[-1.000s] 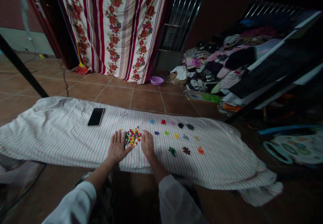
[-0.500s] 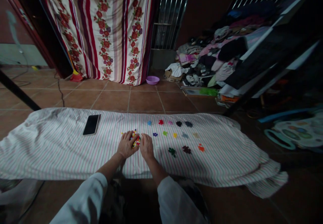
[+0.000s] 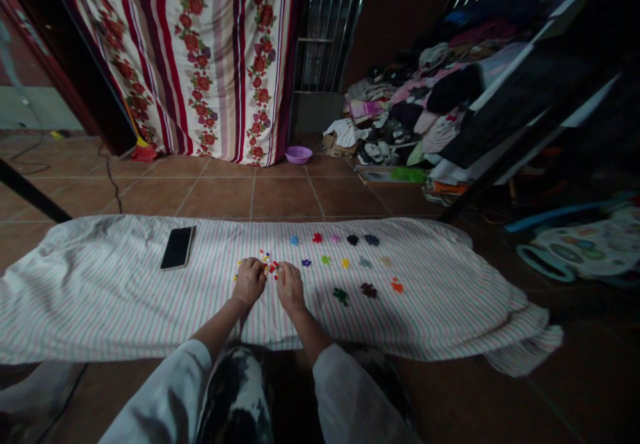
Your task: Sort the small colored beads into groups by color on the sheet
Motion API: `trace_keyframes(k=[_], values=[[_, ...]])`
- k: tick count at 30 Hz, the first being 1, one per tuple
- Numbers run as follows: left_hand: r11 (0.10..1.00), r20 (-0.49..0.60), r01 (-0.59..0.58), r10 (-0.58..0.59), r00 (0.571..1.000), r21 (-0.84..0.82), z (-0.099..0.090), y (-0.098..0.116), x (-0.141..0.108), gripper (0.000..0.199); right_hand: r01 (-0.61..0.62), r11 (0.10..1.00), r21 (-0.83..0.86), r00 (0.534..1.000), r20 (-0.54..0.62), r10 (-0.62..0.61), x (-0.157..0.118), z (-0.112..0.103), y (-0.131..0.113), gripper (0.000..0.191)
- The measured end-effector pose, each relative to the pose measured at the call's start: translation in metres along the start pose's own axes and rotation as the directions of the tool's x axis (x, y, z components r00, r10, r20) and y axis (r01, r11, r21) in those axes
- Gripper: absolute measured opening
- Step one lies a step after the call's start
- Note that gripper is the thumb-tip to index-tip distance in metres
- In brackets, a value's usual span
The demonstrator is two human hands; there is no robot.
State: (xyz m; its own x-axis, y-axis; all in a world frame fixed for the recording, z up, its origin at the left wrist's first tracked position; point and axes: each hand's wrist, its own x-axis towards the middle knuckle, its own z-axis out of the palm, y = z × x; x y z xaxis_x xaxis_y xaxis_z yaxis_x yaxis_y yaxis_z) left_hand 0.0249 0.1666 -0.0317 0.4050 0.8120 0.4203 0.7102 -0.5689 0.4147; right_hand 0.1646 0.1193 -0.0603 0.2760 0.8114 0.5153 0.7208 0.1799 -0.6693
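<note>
A loose pile of small mixed-colour pieces (image 3: 271, 269), red, white and yellow among them, lies on the striped cloth (image 3: 130, 304) between my hands. My left hand (image 3: 250, 280) is at the pile's left side, its fingers curled down over some pieces. Against the right edge of the pile is my right hand (image 3: 291, 285), fingers bent and pressed together; what they hold, if anything, is hidden. To the right, pieces sit in small single-colour heaps: blue (image 3: 294, 240), red (image 3: 317, 237), black (image 3: 353, 239), yellow (image 3: 345, 263), dark green (image 3: 341, 296), brown (image 3: 369, 290) and orange (image 3: 397, 285), with several others.
A phone (image 3: 178, 248) lies on the cloth at the left. Beyond the cloth's far edge are the tiled floor (image 3: 280, 194), a purple basin (image 3: 299, 155) and a floral curtain (image 3: 225, 64). Clothes (image 3: 400, 114) are heaped at the back right.
My left hand has drawn its fingers in from a flatter spread, and the pile is more scattered, with pieces showing left of that hand. The right hand stays beside it. The view shifted slightly.
</note>
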Motion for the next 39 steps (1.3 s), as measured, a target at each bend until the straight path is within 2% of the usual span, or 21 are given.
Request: trace_keyframes(k=[7,12,20,23,28,35,39], values=[[0.999,0.024,-0.024,0.025,0.999,-0.044,-0.005,0.004,0.015,0.027,0.004,0.994,0.105,0.998,0.064,-0.01,0.0,-0.005,-0.002,0.041],[0.999,0.087,-0.038,0.038,0.996,-0.003,-0.007,0.007,0.03,0.025,0.045,0.991,0.129,0.999,-0.005,-0.045,0.0,-0.004,0.004,0.042],[0.99,0.212,0.022,-0.051,0.976,0.137,0.001,0.018,0.049,0.027,0.026,0.989,0.144,0.998,-0.064,-0.017,0.001,0.001,0.007,0.04],[0.986,0.249,0.0,-0.042,0.968,0.164,0.001,0.026,0.042,0.028,0.015,0.989,0.144,0.996,-0.091,-0.002,0.001,0.003,0.009,0.04],[0.985,0.278,-0.092,0.048,0.959,0.145,-0.007,0.03,0.024,0.022,0.01,0.994,0.112,0.994,-0.11,0.002,0.0,0.006,0.013,0.04],[0.991,0.195,-0.118,0.105,0.975,0.061,-0.024,0.013,0.001,0.021,0.063,0.995,0.083,0.989,-0.136,-0.052,0.001,0.001,0.006,0.039],[0.989,0.142,-0.146,0.145,0.979,-0.005,-0.033,-0.004,-0.013,0.03,0.107,0.992,0.066,0.987,-0.129,-0.098,0.001,-0.002,0.003,0.038]])
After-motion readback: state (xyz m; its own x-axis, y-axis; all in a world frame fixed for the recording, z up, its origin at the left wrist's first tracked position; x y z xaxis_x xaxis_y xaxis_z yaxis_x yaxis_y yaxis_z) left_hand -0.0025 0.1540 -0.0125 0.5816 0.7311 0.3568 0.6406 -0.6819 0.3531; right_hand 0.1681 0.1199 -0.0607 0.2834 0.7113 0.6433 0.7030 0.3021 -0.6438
